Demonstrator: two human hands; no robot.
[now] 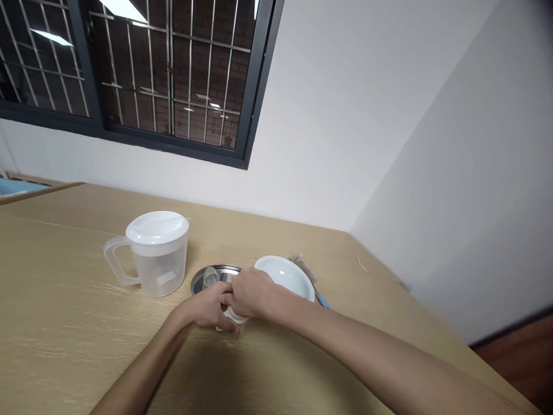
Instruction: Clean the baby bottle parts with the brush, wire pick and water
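Note:
My left hand (pixel 211 305) is closed around a small white round object (pixel 235 316), low over the table at the tray's near edge. Most of that object is hidden by the fingers, so its kind does not show. From above, my right hand (pixel 253 293) reaches over it with bent fingers. The right fingertips are hidden, and what they grip cannot be made out. Just behind the hands is a shiny round metal tray (pixel 198 282), carrying a small clear plastic cup (pixel 211 276). A white bowl (pixel 285 273) stands right behind my right wrist.
A clear plastic pitcher (pixel 162 268) with a white lid stands to the left, its handle pointing left. Behind the bowl lies a brush with grey bristles (pixel 303 266) and a blue handle (pixel 322 300). A white wall (pixel 302 144) and a barred window (pixel 173 69) bound the wooden table (pixel 86 323).

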